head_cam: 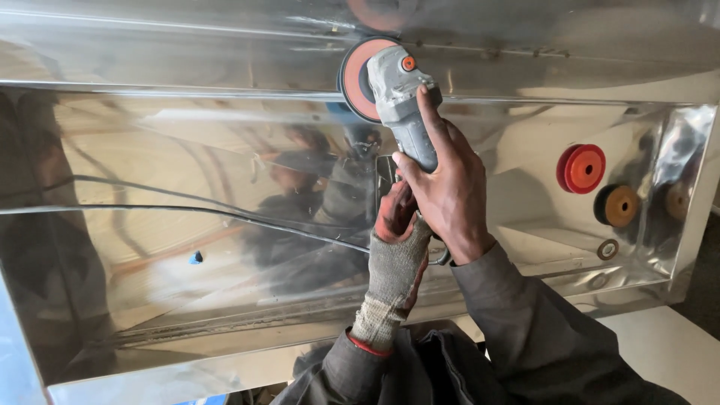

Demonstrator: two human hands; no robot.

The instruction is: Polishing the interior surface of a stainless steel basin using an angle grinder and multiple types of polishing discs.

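Grinder sits gripped under right hand (left hand below).

The left hand wears a knitted work glove, grey-beige and grubby, with a long ribbed cuff that reaches well down the wrist. Its palm and fingers carry a worn reddish-orange coating, darkened with dirt. A thin red band circles the wrist just where the cuff ends. The right hand is bare, with no glove or ring to be seen. Both arms are covered by long sleeves of a dark grey, fairly heavy cloth, loose and creased, bunching in folds toward the elbows; the right cuff sits snug at the wrist.
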